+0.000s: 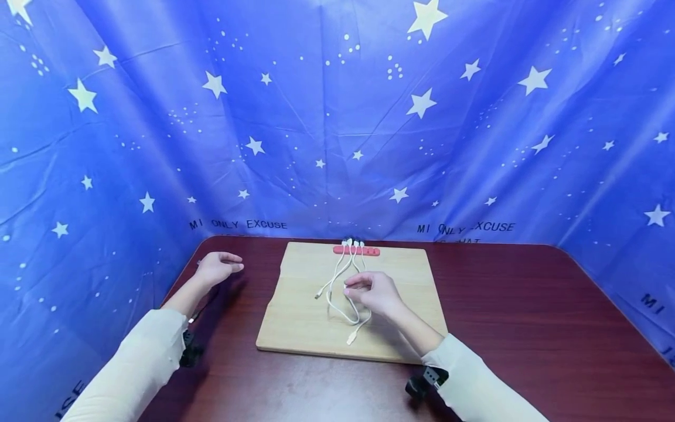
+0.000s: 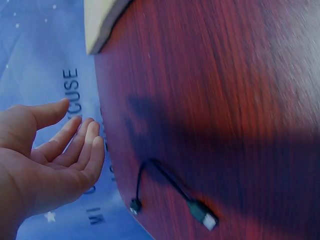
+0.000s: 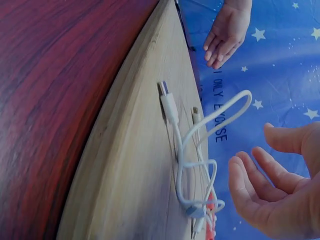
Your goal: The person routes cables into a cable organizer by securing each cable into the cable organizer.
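My left hand hovers over the left part of the table, fingers loosely bent and holding nothing. Below it lies a short black USB cable, partly hidden by the arm in the head view. My right hand is above the wooden board, beside white charging cables. In the right wrist view its thumb and fingers are apart with nothing between them. One white cable rises in a loop near that hand. A white USB plug points toward the board's near edge. A red cable holder grips the cables at the board's far edge.
The board lies on a dark red wooden table with rounded far corners. Blue star-printed curtains hang behind the table and at both sides. A small dark camera sits at each wrist.
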A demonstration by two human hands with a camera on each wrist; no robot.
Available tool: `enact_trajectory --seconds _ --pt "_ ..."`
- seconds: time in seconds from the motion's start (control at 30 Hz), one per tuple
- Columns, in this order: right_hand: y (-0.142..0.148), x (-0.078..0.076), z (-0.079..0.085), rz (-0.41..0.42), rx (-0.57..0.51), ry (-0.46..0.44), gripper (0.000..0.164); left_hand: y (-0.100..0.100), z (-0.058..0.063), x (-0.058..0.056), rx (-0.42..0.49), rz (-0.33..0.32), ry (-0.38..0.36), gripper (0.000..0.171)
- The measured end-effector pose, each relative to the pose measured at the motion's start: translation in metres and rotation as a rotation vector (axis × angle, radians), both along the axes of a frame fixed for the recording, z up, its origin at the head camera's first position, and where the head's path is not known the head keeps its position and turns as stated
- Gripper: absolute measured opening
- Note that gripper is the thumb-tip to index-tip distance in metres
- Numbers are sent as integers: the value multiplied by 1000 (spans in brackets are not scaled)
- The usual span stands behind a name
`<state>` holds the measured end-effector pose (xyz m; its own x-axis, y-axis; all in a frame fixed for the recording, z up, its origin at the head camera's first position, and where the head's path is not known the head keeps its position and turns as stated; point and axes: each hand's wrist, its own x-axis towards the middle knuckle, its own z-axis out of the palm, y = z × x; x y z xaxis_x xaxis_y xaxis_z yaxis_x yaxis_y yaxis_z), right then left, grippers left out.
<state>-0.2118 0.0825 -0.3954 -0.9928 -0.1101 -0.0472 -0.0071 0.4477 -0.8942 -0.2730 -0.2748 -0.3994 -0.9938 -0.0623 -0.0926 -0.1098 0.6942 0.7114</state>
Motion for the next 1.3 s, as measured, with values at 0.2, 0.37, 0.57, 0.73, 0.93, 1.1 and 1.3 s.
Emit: enact_trajectory --seconds 0.2,0.37,0.57,0.73,0.93,1.1,1.3 --pt "-8 2 6 38 34 49 22 -14 0 -1 -45 28 6 39" --pt "-18 5 12 48 56 98 21 -28 -2 -1 -73 76 7 37" --pt "-29 8 16 86 37 118 21 -46 -8 -1 -84 157 -48 37" --pt "-36 12 18 110 17 112 20 -54 -7 -2 -109 210 -72 37" --pt "-45 16 18 153 -2 137 19 -61 -7 -3 -132 260 -90 37" --pt "-53 19 17 174 28 142 21 -63 -9 -4 -151 289 -64 31" --pt "-63 22 17 199 30 145 21 -65 -9 -9 -174 317 -40 28"
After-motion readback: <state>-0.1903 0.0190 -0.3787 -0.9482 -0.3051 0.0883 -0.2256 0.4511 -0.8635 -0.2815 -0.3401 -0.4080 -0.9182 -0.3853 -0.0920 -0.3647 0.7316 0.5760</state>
